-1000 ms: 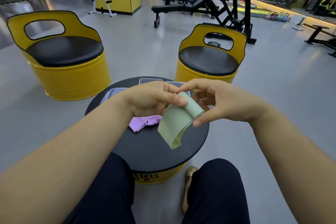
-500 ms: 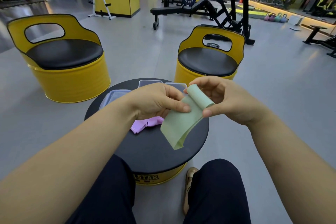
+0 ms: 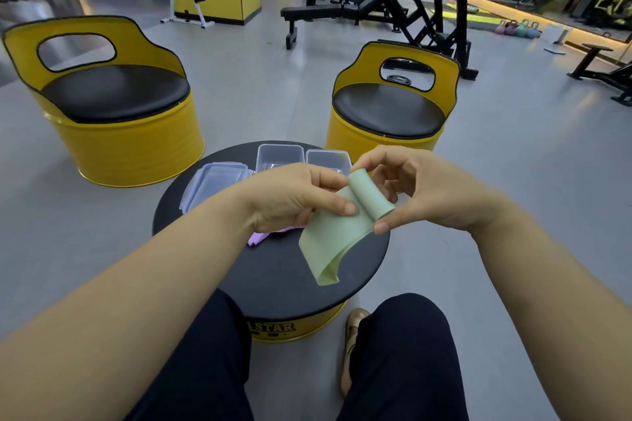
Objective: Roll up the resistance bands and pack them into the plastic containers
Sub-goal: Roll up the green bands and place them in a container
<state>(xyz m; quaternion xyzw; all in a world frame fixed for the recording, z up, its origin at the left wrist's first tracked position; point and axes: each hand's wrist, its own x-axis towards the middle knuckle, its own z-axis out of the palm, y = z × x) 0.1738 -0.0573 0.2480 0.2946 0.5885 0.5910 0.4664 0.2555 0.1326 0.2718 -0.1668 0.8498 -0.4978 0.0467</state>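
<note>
With fingers (image 3: 342, 207) and thumb of the left hand (image 3: 294, 202), pinched the flat part of a green band (image 3: 328, 246). Gripped its rolled end with the curled fingers of the right hand (image 3: 434, 191). Held it in the air over a round black bench (image 3: 273, 280), loose tail hanging down. Had a purple band (image 3: 260, 238) lying on the bench, partly hidden by the left hand. Had two open clear boxes (image 3: 280, 155) at the far edge, with lids (image 3: 215, 181) stacked just to their left.

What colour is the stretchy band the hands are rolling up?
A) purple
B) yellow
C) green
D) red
C: the left hand and right hand pinch a pale green band, while the purple band lies on the table.
</note>
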